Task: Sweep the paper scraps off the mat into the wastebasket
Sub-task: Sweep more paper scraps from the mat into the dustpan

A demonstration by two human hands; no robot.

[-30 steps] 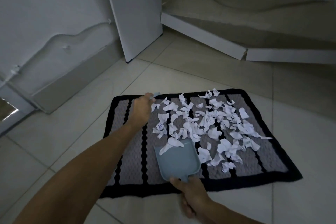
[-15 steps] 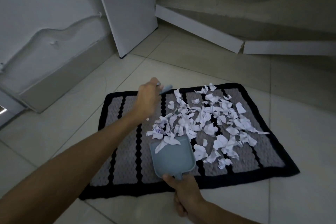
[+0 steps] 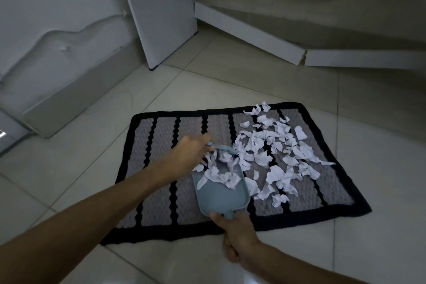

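Dim tiled floor, white panels leaning at the back. Grey mat with black stripes and border lies on the floor, long axis left-right, stripes running near to far. Paper scraps cover its right half, some in the dustpan. Blue dustpan sits on the mat, mouth pointing away, handle toward the person. Right hand clenched around the handle. Left hand closed on a small blue brush at the pan's mouth, among scraps.
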